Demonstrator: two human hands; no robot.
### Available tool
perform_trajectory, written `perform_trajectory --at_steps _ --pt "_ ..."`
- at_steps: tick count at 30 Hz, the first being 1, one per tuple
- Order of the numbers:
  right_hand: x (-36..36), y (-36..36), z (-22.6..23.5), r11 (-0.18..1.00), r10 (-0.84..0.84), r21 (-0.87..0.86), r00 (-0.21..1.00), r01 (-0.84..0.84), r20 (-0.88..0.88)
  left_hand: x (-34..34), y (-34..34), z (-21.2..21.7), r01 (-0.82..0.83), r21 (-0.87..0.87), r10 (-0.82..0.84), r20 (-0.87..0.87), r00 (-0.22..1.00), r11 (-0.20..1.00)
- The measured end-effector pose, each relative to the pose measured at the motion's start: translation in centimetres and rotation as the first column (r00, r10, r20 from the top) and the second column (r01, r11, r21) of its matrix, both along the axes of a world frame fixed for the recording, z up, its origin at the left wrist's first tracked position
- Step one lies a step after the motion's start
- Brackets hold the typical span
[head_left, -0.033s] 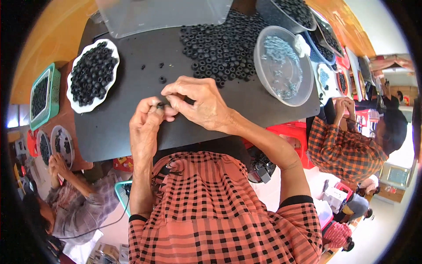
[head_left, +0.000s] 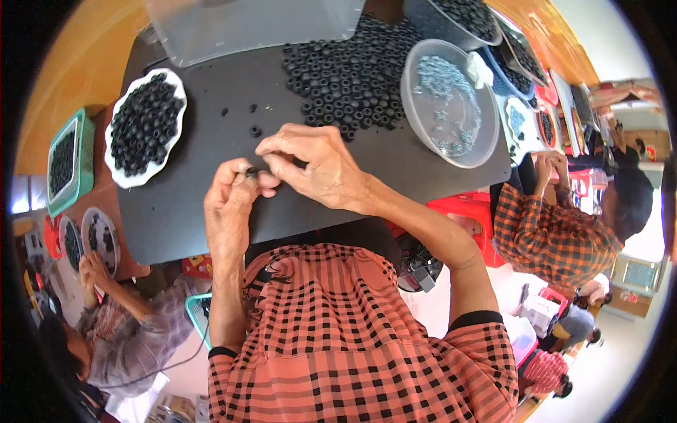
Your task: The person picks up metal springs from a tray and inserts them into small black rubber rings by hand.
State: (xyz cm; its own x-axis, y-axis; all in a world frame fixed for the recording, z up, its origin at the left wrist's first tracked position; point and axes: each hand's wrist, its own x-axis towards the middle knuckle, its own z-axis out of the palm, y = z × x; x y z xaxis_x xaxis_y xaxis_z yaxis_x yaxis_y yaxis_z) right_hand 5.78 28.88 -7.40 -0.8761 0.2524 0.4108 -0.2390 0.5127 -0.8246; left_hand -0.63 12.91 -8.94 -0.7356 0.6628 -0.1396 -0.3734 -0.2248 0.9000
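My left hand [head_left: 227, 201] is closed, its thumb and fingers pinching a small black ring-shaped part [head_left: 251, 171] above the near part of the dark table [head_left: 176, 222]. Close beside it on the right, my right hand [head_left: 317, 169] has thumb and forefinger pressed together. Whatever sits between those fingertips is too small to make out. A few loose black ring parts [head_left: 255, 130] lie just beyond my hands. Farther off spreads a large heap of similar black parts [head_left: 345, 74].
At left stands a white wavy-edged plate [head_left: 181, 113] heaped with black parts. A clear round bowl [head_left: 424, 123] at right holds tiny pale-blue pieces. A clear bin [head_left: 247, 32] occupies the far edge. Co-workers sit on both sides, near a green basket [head_left: 86, 166] and a red stool [head_left: 462, 208].
The whole view has shifted slightly. Both hands keep nearly the same pose, and the left still pinches the black ring-shaped part.
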Motion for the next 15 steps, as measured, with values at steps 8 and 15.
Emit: perform_trajectory --at_steps 8,15 --pt "2.3 -0.3 -1.5 0.999 0.037 -0.033 0.997 -0.039 -0.072 0.2 -0.2 -0.6 -0.011 0.019 0.012 -0.062 0.998 1.0" --pt "8.2 3.6 1.6 0.957 -0.211 0.16 0.96 0.241 -0.181 0.2 -0.1 -1.4 -0.041 -0.003 0.039 -0.223 0.974 0.999"
